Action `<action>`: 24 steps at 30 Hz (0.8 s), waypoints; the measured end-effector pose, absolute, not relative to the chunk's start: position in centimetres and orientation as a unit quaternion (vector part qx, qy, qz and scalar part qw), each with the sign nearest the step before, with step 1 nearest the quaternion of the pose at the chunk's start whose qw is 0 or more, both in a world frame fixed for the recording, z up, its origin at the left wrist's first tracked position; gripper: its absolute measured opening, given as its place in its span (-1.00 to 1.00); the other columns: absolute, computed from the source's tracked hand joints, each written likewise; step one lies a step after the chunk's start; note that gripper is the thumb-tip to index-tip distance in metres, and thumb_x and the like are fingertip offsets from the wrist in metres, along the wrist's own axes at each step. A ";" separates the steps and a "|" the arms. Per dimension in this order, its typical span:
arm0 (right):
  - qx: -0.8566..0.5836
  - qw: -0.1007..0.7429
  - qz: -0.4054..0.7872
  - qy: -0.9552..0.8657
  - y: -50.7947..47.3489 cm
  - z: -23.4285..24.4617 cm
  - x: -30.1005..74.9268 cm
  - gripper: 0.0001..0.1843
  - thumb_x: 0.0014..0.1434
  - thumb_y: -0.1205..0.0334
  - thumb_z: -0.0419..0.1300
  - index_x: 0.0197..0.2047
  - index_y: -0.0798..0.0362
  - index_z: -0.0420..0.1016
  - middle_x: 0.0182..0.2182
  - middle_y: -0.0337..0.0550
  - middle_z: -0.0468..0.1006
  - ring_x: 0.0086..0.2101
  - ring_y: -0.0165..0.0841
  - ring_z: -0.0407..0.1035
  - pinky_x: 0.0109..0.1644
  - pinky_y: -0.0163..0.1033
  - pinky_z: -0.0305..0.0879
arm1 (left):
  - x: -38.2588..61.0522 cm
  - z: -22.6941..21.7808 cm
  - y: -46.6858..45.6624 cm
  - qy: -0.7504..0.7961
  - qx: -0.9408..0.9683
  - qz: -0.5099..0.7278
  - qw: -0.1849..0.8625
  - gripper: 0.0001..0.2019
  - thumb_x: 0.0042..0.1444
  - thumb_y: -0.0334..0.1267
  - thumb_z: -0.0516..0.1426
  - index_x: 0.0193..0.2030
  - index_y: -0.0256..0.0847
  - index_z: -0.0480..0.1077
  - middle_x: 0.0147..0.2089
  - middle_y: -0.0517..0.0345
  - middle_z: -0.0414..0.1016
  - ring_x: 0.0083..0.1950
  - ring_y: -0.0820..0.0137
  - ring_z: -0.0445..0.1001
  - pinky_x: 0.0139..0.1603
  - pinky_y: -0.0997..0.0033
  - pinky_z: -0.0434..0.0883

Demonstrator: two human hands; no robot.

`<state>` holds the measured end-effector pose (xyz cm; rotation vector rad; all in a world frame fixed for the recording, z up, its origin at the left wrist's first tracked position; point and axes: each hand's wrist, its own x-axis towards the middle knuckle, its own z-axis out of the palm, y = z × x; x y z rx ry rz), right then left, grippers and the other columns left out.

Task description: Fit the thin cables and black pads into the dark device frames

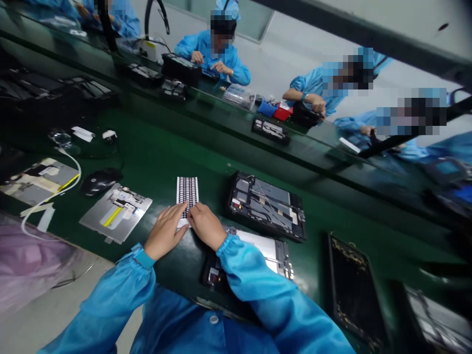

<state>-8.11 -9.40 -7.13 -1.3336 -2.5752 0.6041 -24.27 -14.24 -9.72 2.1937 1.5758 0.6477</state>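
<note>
A white sheet of small black stickers in rows (187, 191) lies flat on the green work surface (155, 157). My left hand (165, 231) rests on the sheet's near edge, fingers extended and pressing it down. My right hand (204, 223) sits right beside it, fingertips pinched at the sheet's lower rows; whether a sticker is between them is hidden. Both arms are in blue sleeves. An opened tablet body with exposed boards (266, 205) lies just right of my hands, and a silver tablet back (265, 253) lies partly under my right forearm.
A silver plate with a yellow strip (116, 212) and a black mouse (99, 181) lie to the left. Another plate (39, 179) and a white cable (55, 194) sit further left. Dark trays (354, 290) stand at right. Across the raised divider (236, 118), several people in blue coats work.
</note>
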 end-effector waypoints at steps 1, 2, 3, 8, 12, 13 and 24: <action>-0.451 0.086 0.210 -0.863 -9.3 -6.9 -8.3 -0.88 0.35 0.45 0.09 -0.18 0.17 0.45 -0.18 0.06 0.47 -0.13 -0.19 0.38 0.02 -0.11 0.35 | -24.3 -9.7 -14.1 0.557 0.778 0.227 0.179 -0.40 0.32 -0.19 0.00 0.48 -0.17 0.03 0.42 -0.08 0.27 0.44 0.16 0.23 0.46 -0.03 0.13; -0.452 0.084 0.218 -0.861 -9.2 -6.5 -8.4 -0.89 0.34 0.46 0.09 -0.18 0.17 0.44 -0.19 0.05 0.47 -0.13 -0.20 0.38 0.03 -0.12 0.34 | -24.3 -9.7 -13.9 0.556 0.781 0.224 0.176 -0.39 0.32 -0.18 0.00 0.48 -0.18 0.03 0.42 -0.09 0.27 0.43 0.14 0.23 0.45 -0.04 0.14; -0.452 0.081 0.225 -0.859 -9.1 -5.8 -8.1 -0.90 0.34 0.46 0.10 -0.17 0.17 0.43 -0.20 0.02 0.47 -0.13 -0.22 0.38 0.04 -0.15 0.34 | -24.4 -9.8 -13.7 0.555 0.784 0.221 0.172 -0.39 0.33 -0.15 -0.01 0.48 -0.19 0.02 0.42 -0.10 0.27 0.43 0.13 0.23 0.45 -0.04 0.14; -0.438 0.271 0.309 -0.800 -12.6 0.0 -0.1 -0.89 0.45 0.27 0.01 -0.14 0.02 0.33 -0.20 -0.16 0.42 -0.15 -0.35 0.37 0.01 -0.24 0.35 | -24.5 -9.5 -13.1 0.533 0.795 0.245 0.158 -0.42 0.37 -0.04 -0.03 0.47 -0.13 0.07 0.43 -0.04 0.27 0.44 0.11 0.23 0.46 -0.05 0.14; -0.589 0.378 0.290 -0.652 -21.0 1.3 9.5 -0.84 0.46 0.19 0.00 -0.20 -0.03 0.31 0.00 -0.07 0.45 0.05 -0.28 0.36 0.17 -0.12 0.26 | -23.0 -7.9 -15.7 0.493 0.791 0.323 0.161 -0.52 0.35 -0.05 0.06 0.38 0.06 0.21 0.44 0.12 0.25 0.48 0.12 0.16 0.47 -0.03 0.15; -0.639 0.388 0.264 -0.610 -23.2 0.4 11.2 -0.84 0.46 0.17 0.01 -0.19 -0.02 0.31 0.08 -0.03 0.44 0.12 -0.25 0.33 0.23 -0.07 0.22 | -22.1 -7.6 -16.9 0.478 0.801 0.319 0.170 -0.50 0.33 -0.03 0.10 0.38 0.08 0.20 0.45 0.14 0.22 0.48 0.10 0.15 0.47 -0.04 0.17; -0.747 0.392 0.194 -0.500 -33.4 -8.7 11.6 -0.88 0.46 0.22 -0.03 -0.14 -0.01 0.27 0.33 0.11 0.28 0.30 -0.16 0.21 0.25 0.09 0.21 | -12.6 -8.2 -22.8 0.353 0.908 0.213 0.071 -0.50 0.30 -0.23 0.18 0.35 -0.25 0.29 0.44 -0.19 0.23 0.47 -0.02 0.17 0.42 -0.11 0.21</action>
